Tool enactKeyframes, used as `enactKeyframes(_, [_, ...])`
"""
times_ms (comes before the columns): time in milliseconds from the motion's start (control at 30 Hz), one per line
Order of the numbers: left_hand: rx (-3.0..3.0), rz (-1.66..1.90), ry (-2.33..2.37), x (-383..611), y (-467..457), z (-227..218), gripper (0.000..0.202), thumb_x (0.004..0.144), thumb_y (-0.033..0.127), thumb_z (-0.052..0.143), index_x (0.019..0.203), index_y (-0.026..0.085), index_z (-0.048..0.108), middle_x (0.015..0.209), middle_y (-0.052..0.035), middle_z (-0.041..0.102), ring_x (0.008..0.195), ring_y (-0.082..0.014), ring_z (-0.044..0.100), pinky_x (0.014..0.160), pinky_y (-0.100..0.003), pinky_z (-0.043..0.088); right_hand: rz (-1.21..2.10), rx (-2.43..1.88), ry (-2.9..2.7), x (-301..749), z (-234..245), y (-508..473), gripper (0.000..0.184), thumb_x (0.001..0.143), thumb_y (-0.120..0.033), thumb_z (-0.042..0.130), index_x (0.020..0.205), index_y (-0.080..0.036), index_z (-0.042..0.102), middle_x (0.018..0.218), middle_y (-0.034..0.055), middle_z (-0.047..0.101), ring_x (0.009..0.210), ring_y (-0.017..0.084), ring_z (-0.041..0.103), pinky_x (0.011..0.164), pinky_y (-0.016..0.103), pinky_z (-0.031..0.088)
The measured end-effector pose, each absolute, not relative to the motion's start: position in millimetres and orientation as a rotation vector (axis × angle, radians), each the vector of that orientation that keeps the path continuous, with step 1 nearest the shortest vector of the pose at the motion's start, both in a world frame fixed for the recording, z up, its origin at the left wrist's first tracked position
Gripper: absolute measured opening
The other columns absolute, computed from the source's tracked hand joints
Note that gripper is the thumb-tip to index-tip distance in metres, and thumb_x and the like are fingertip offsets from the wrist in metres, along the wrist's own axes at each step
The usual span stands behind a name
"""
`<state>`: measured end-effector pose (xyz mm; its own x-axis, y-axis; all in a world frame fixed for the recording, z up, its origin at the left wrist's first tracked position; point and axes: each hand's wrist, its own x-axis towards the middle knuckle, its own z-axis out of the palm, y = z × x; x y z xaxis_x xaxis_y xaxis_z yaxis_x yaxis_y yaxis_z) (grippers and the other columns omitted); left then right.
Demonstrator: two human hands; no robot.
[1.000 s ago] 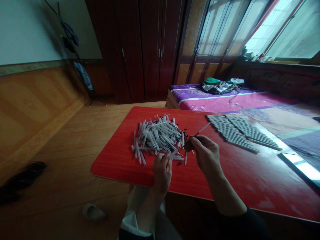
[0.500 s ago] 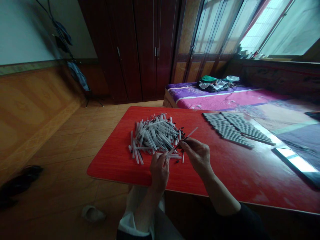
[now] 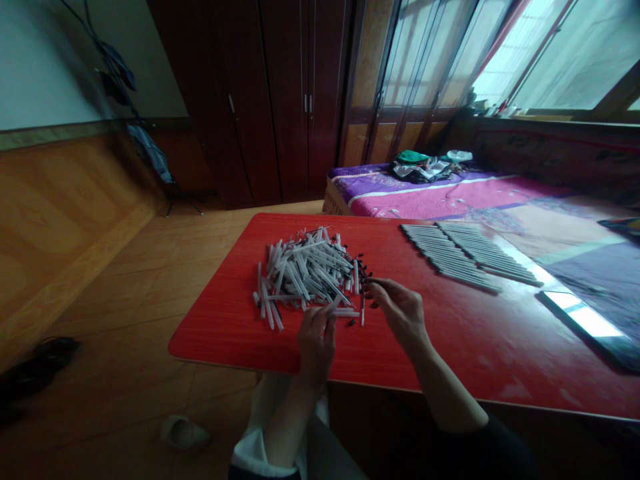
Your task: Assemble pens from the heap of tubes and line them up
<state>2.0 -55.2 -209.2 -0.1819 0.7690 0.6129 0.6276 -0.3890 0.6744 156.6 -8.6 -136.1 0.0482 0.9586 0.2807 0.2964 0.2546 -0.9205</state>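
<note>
A heap of translucent white tubes (image 3: 310, 267), like pen barrels, with dark pieces among them, lies on the red table (image 3: 220, 320). At the heap's near edge my left hand (image 3: 317, 340) is closed on one pale tube (image 3: 335, 305), which slants up from between thumb and fingers. My right hand (image 3: 401, 310) is beside the small black caps (image 3: 364, 270) on the heap's right side. Its thumb and forefinger are pinched together, and what is between them is too small and dark to make out. One loose black cap (image 3: 352, 323) lies between the hands.
Two neat rows of grey pens (image 3: 450, 257) lie side by side on the table's right part. A dark phone-like slab (image 3: 585, 327) with a bright reflection rests nearer the right edge. Behind stands a bed (image 3: 425, 197) with folded cloth on it.
The thin stick my right hand held against the tube no longer shows in it. That hand has shifted slightly to the caps. My left hand keeps its tube. The view has turned slightly right.
</note>
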Motion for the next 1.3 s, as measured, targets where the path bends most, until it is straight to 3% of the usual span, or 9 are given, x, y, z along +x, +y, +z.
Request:
enactKeyframes(200, [1.919, 1.649, 1.618, 3, -55, -214, 0.021, 0.085, 0.016, 0.049, 0.105, 0.017, 0.057, 0.09, -0.0075, 0.062, 0.086, -0.0183, 0.058, 0.078, -0.033, 0.05, 0.285, -1.854, -1.775, 208, -173, 47, 0.028, 0.077, -0.028, 0.049, 0.09, -0.016, 0.071, 0.089, 0.0101, 0.07, 0.082, 0.022, 0.064, 0.071, 0.03, 0.047])
enactKeyframes(300, [1.944, 1.653, 1.587, 3, -55, -215, 0.025, 0.086, 0.017, 0.049, 0.109, 0.017, 0.055, 0.092, -0.0078, 0.062, 0.086, -0.0182, 0.059, 0.078, -0.032, 0.05, 0.165, -1.98, -1.981, 211, -186, 60, 0.03, 0.08, -0.027, 0.047, 0.099, -0.019, 0.069, 0.098, 0.008, 0.068, 0.088, 0.02, 0.062, 0.076, 0.028, 0.043])
enactKeyframes(400, [1.958, 1.634, 1.567, 3, -56, -214, 0.027, 0.086, 0.016, 0.047, 0.113, 0.018, 0.053, 0.091, -0.0075, 0.062, 0.085, -0.0173, 0.058, 0.077, -0.031, 0.05, 0.11, -2.021, -2.055, 209, -190, 63, 0.031, 0.081, -0.027, 0.047, 0.103, -0.019, 0.067, 0.098, 0.0084, 0.066, 0.09, 0.019, 0.061, 0.075, 0.025, 0.042])
enactKeyframes(533, [1.994, 1.61, 1.569, 2, -57, -210, 0.03, 0.087, 0.014, 0.046, 0.116, 0.017, 0.052, 0.093, -0.0081, 0.062, 0.087, -0.0176, 0.057, 0.079, -0.031, 0.049, 0.108, -2.001, -2.031, 207, -188, 61, 0.026, 0.078, -0.025, 0.048, 0.086, -0.016, 0.071, 0.092, 0.011, 0.066, 0.084, 0.02, 0.062, 0.069, 0.027, 0.042])
enactKeyframes(600, [2.034, 1.597, 1.6, 3, -57, -209, 0.031, 0.087, 0.014, 0.044, 0.117, 0.017, 0.052, 0.093, -0.0085, 0.063, 0.088, -0.0183, 0.057, 0.079, -0.032, 0.048, 0.282, -1.904, -1.913, 205, -184, 56, 0.023, 0.074, -0.025, 0.051, 0.079, -0.015, 0.071, 0.084, 0.0104, 0.067, 0.076, 0.02, 0.062, 0.064, 0.028, 0.043])
enactKeyframes(733, [2.139, 1.517, 1.664, 3, -57, -208, 0.032, 0.088, 0.015, 0.044, 0.119, 0.018, 0.051, 0.096, -0.0087, 0.064, 0.09, -0.0199, 0.057, 0.081, -0.036, 0.047, 1.104, -1.371, -1.398, 193, -171, 28, 0.022, 0.066, -0.032, 0.063, 0.074, -0.012, 0.068, 0.062, 0.0065, 0.066, 0.054, 0.016, 0.059, 0.048, 0.026, 0.044])
enactKeyframes(833, [2.222, 1.438, 1.671, 4, -57, -208, 0.033, 0.088, 0.015, 0.045, 0.12, 0.019, 0.05, 0.1, -0.0077, 0.064, 0.093, -0.02, 0.057, 0.084, -0.036, 0.046, 1.442, -1.044, -1.035, 179, -160, 1, 0.019, 0.055, -0.026, 0.074, 0.067, -0.014, 0.068, 0.057, 0.0041, 0.065, 0.048, 0.013, 0.057, 0.041, 0.022, 0.042])
enactKeyframes(1000, [2.334, 1.3, 1.655, 6, -59, -209, 0.034, 0.09, 0.017, 0.041, 0.123, 0.019, 0.049, 0.102, -0.0069, 0.064, 0.093, -0.0194, 0.057, 0.085, -0.035, 0.045, 1.607, -0.877, -0.837, 164, -151, -27, 0.017, 0.054, -0.02, 0.078, 0.069, -0.015, 0.072, 0.057, 0.0029, 0.066, 0.048, 0.01, 0.057, 0.042, 0.018, 0.043])
enactKeyframes(1300, [2.423, 1.261, 1.622, 6, -58, -212, 0.035, 0.091, 0.018, 0.039, 0.124, 0.018, 0.049, 0.096, -0.0084, 0.063, 0.088, -0.0205, 0.055, 0.08, -0.035, 0.044, 1.498, -0.853, -0.929, 167, -155, -32, 0.017, 0.058, -0.02, 0.077, 0.075, -0.017, 0.073, 0.058, 0.0035, 0.067, 0.051, 0.011, 0.058, 0.044, 0.019, 0.045])
